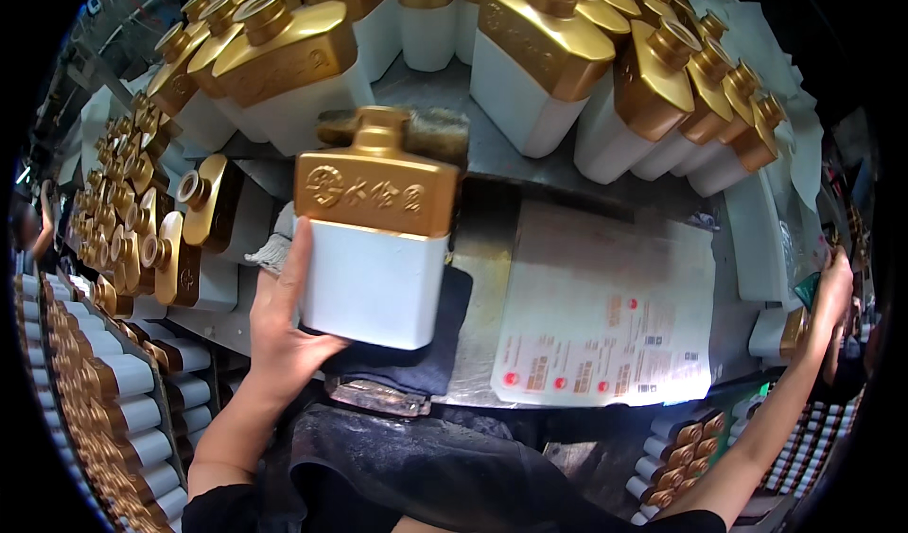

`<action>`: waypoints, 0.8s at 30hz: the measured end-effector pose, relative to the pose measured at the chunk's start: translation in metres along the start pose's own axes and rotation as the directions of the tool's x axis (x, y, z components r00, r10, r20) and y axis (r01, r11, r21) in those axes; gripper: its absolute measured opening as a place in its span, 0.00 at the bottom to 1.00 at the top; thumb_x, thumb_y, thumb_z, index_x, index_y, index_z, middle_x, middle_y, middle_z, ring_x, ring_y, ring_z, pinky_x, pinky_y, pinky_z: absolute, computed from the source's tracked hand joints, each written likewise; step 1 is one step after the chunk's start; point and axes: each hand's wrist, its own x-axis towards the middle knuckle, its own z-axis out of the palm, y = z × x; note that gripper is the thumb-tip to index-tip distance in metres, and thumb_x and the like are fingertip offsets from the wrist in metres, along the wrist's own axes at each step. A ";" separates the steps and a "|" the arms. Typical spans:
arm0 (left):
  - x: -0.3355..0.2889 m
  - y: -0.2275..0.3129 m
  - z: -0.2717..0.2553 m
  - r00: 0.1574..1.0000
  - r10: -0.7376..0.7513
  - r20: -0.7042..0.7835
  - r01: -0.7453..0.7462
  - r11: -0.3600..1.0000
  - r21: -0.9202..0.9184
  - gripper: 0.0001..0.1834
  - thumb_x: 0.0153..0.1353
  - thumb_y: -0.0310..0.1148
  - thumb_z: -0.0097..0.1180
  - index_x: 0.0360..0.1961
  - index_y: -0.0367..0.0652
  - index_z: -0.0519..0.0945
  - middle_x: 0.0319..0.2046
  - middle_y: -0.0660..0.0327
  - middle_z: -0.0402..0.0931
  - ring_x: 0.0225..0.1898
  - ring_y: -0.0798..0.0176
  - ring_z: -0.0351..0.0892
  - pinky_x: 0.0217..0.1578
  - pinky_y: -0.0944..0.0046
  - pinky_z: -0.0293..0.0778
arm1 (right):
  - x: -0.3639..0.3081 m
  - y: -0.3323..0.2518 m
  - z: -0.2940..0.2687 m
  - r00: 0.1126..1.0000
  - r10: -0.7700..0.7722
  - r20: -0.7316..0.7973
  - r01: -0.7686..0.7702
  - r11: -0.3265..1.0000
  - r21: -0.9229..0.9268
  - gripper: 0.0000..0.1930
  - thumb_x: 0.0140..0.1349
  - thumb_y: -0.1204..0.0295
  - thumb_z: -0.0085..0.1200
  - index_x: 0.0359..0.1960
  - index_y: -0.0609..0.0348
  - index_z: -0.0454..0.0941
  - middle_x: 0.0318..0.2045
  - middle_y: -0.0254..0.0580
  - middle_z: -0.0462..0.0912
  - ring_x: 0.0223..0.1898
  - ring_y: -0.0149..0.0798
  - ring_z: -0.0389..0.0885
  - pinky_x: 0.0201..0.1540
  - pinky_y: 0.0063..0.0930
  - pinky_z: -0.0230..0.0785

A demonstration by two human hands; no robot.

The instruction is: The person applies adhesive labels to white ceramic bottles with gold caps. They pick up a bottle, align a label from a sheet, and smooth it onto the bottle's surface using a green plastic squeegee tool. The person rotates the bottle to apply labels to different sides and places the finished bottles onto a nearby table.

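My left hand [281, 330] grips a flat white bottle [375, 278] with a gold shoulder and open gold neck, holding it upright by its left edge above a dark cloth [430, 353] on the metal bench. Far out to the right, my right hand [832, 287] reaches to the edge of the bench beside a white and gold bottle [777, 332] and a green object; whether it grips anything is unclear.
Several white and gold bottles [530, 69] stand in rows across the back of the bench, more lie at the left [203, 221]. A sheet of labels [605, 315] lies on the bench [487, 249]. Crates of bottles [113, 391] sit low on both sides.
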 end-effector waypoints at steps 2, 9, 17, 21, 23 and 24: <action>-0.002 0.001 -0.005 0.998 -0.026 0.064 0.030 0.997 -0.069 0.61 0.37 0.26 0.77 0.74 0.49 0.56 0.56 0.47 0.71 0.48 0.52 0.74 0.53 0.58 0.71 | -0.050 -0.057 -0.052 0.986 -0.101 -0.130 0.115 0.988 0.105 0.14 0.71 0.60 0.48 0.47 0.56 0.77 0.37 0.54 0.83 0.38 0.54 0.83 0.39 0.41 0.74; 0.000 -0.021 -0.002 0.985 0.114 0.132 -0.102 0.990 -0.099 0.61 0.40 0.30 0.77 0.74 0.47 0.54 0.63 0.44 0.65 0.62 0.46 0.67 0.62 0.54 0.64 | -0.202 -0.267 -0.211 0.930 -0.359 0.074 0.069 0.369 0.927 0.03 0.63 0.78 0.57 0.36 0.65 0.81 0.27 0.36 0.82 0.27 0.26 0.80 0.30 0.19 0.71; 0.017 -0.042 -0.009 0.939 0.190 0.285 0.094 0.658 -0.747 0.69 0.41 0.50 0.76 0.76 0.46 0.40 0.71 0.42 0.47 0.70 0.42 0.55 0.63 0.49 0.63 | -0.257 -0.399 -0.291 0.715 -0.671 0.198 -0.395 -0.154 0.906 0.08 0.62 0.77 0.60 0.42 0.66 0.79 0.30 0.36 0.82 0.29 0.24 0.81 0.32 0.18 0.74; 0.024 -0.029 0.004 0.977 0.101 0.189 0.066 0.696 -0.715 0.55 0.57 0.38 0.67 0.76 0.46 0.41 0.69 0.46 0.49 0.70 0.46 0.53 0.67 0.50 0.55 | -0.273 -0.425 -0.267 0.794 -0.592 0.138 -0.174 -0.004 0.985 0.11 0.59 0.74 0.64 0.41 0.62 0.77 0.20 0.35 0.79 0.24 0.24 0.79 0.29 0.21 0.72; 0.026 -0.026 0.009 0.990 0.063 0.127 0.046 0.708 -0.704 0.47 0.60 0.28 0.60 0.75 0.45 0.44 0.68 0.48 0.52 0.69 0.49 0.55 0.68 0.52 0.54 | -0.275 -0.423 -0.269 0.852 -0.523 0.023 0.105 0.213 0.972 0.11 0.58 0.74 0.64 0.40 0.61 0.77 0.20 0.35 0.79 0.22 0.24 0.78 0.27 0.22 0.71; 0.026 -0.027 0.011 0.991 0.058 0.117 0.045 0.687 -0.725 0.47 0.60 0.27 0.60 0.75 0.45 0.45 0.68 0.48 0.52 0.69 0.50 0.56 0.67 0.53 0.56 | -0.275 -0.422 -0.268 0.864 -0.501 -0.047 0.234 0.318 0.919 0.11 0.58 0.74 0.64 0.40 0.61 0.76 0.20 0.35 0.79 0.22 0.25 0.78 0.26 0.22 0.70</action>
